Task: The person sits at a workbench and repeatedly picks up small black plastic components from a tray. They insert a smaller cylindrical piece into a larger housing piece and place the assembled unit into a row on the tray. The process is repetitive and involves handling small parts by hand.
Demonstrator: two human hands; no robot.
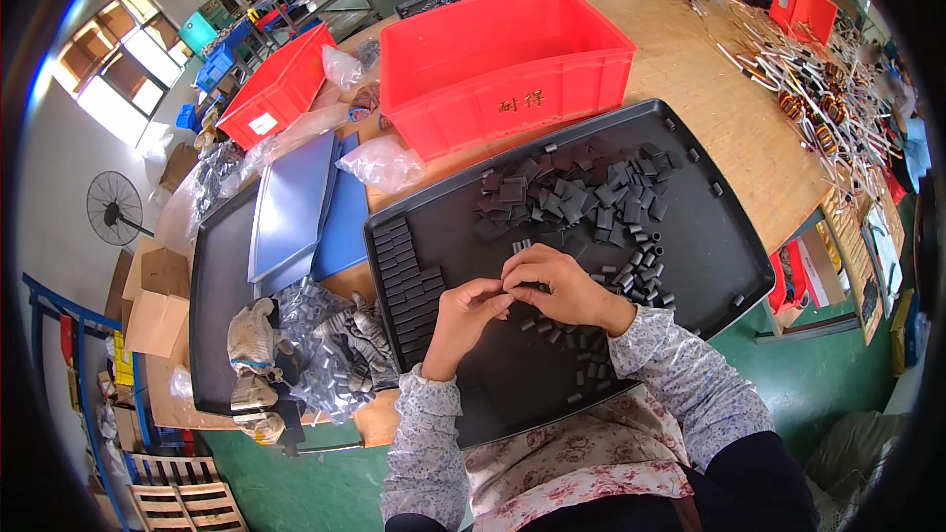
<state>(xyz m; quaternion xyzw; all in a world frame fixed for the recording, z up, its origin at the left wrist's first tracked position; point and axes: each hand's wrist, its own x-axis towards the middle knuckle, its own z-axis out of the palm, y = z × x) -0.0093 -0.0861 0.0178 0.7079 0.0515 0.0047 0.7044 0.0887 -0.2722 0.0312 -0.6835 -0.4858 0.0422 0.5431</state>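
While the left hand (469,311) and right hand (564,286) are pressed together at the fingertips, any pinched piece hidden, tubes (647,259) in the tray (717,261) could be scattered if brushed by a sleeve (685,369).

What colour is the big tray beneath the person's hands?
The tray is black; it shows best in the head view.

Both hands (465,315) (560,288) close together, fingers (530,271) curled (forearms (426,443) (690,374) angled inward).
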